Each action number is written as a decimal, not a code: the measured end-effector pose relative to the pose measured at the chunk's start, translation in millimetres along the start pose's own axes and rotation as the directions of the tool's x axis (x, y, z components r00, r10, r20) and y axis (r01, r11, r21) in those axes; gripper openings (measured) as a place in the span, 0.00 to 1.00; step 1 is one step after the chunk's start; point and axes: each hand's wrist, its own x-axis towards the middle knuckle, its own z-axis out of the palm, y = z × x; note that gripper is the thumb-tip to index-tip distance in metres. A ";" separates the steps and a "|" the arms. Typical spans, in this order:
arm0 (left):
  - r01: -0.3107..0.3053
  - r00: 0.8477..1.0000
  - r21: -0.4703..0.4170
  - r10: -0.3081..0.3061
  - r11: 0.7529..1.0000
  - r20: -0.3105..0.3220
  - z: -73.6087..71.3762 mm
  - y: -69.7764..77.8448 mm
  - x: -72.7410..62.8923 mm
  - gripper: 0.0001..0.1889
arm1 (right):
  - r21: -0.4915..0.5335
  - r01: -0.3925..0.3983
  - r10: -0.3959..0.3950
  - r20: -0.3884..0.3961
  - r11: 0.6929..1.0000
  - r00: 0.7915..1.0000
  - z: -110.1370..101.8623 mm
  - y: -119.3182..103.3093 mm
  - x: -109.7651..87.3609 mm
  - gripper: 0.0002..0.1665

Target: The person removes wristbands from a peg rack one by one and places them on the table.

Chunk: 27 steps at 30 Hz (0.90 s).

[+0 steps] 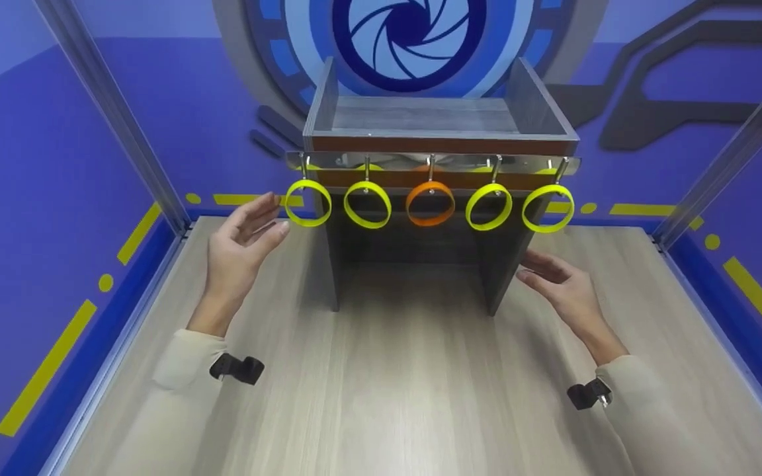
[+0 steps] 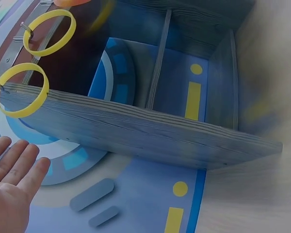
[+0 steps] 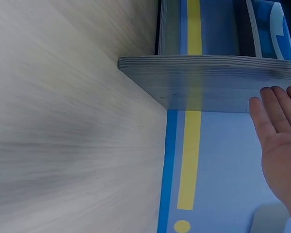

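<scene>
Beside the shelf (image 1: 421,119), its five rings (image 1: 428,222) hung along the front rail (image 1: 338,161), we find left hand (image 1: 239,241) and right hand (image 1: 569,294) both empty and relaxed: likely an approach, the next move needing a closer reach.

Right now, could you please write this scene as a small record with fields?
left hand: holds nothing, near the leftmost yellow ring
right hand: holds nothing, near the right side panel
yellow rings: four, two on each side of the orange ring
ring support: hooks along a metal rail
shelf unit: grey wood-grain, stands on the table
</scene>
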 end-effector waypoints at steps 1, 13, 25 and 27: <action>0.003 1.000 -0.002 -0.003 1.000 -0.001 0.2 -0.1 0.6 0.27 | 0.002 -0.002 0.002 -0.006 1.000 1.000 0.9 0.7 -0.1 0.30; 0.054 0.998 -0.026 -0.055 0.998 -0.030 6.5 0.7 8.8 0.24 | 0.015 -0.019 0.020 -0.065 1.000 0.998 12.7 11.6 1.4 0.28; 0.043 0.998 -0.055 -0.045 0.998 -0.036 12.5 1.2 12.7 0.16 | 0.019 -0.074 0.076 -0.150 0.997 0.986 25.8 0.7 -1.7 0.25; 0.041 0.998 -0.072 -0.043 0.997 -0.036 12.9 0.9 12.9 0.15 | 0.021 -0.073 0.075 -0.168 0.997 0.983 28.0 1.3 -1.2 0.24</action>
